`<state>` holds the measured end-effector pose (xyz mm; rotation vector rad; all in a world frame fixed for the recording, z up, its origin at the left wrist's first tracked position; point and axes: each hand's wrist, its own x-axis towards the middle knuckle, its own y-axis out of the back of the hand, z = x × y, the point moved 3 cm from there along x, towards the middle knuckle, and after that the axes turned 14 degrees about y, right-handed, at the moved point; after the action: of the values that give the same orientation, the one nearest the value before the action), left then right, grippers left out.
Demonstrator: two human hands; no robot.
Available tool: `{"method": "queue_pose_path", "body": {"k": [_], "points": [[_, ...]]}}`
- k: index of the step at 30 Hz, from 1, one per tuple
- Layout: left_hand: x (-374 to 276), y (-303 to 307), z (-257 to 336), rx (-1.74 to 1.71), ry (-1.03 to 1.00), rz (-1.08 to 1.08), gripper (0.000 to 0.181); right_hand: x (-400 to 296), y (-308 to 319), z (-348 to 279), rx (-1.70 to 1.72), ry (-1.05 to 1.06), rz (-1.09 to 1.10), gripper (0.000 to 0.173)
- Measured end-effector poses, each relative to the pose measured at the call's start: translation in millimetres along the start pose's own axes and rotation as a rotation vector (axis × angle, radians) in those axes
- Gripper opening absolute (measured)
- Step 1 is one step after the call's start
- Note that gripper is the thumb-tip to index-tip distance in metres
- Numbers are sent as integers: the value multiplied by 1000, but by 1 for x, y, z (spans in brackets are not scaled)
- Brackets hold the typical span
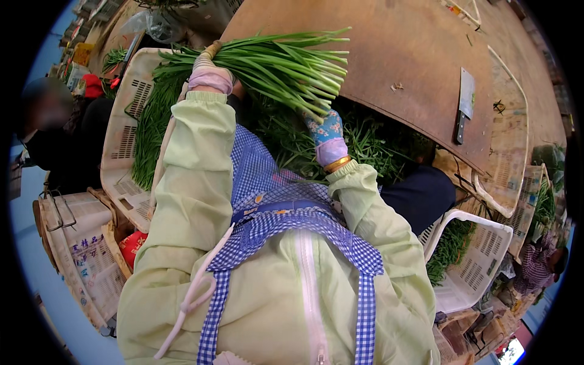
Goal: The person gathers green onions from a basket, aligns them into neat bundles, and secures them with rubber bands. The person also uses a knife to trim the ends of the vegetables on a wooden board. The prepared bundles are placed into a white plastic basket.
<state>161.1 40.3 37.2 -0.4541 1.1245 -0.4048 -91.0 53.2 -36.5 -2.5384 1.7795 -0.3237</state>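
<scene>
My left hand [208,63], in a striped glove with a pink cuff, grips a bunch of garlic chives [278,61] around its leafy part. The pale stem ends fan out to the right, over the near edge of a brown board table [392,41]. Under those ends is my right hand [325,130] in a blue flowered glove; its fingers are partly hidden behind the stems, so I cannot tell whether they grip. Loose green leaves [292,146] lie below both hands, between my lap and the table. A cleaver with a black handle [466,98] rests on the table's right side.
Left of me stands a plastic crate [119,157] holding long chives [153,132]. Another crate [86,255] is at lower left. A white crate [483,278] with greens is at my right. A person [59,123] sits at far left, another [538,264] at far right.
</scene>
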Motion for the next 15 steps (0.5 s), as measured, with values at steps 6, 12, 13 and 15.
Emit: {"method": "queue_pose_path", "body": {"k": [6,12,13,15], "points": [[-3,2,-4,82,-40,32,23,-1,5,-1,-901,-2,-347,22],[17,15,17,-2,-15,-34,23,-33,63,2,-1177,-39,-407,21],[18,16,24,-18,-23,-47,22,-41,82,9,-1231,-96,-491,22],[16,17,34,-40,-42,-69,23,-56,114,14,-1399,-336,-839,27]]}}
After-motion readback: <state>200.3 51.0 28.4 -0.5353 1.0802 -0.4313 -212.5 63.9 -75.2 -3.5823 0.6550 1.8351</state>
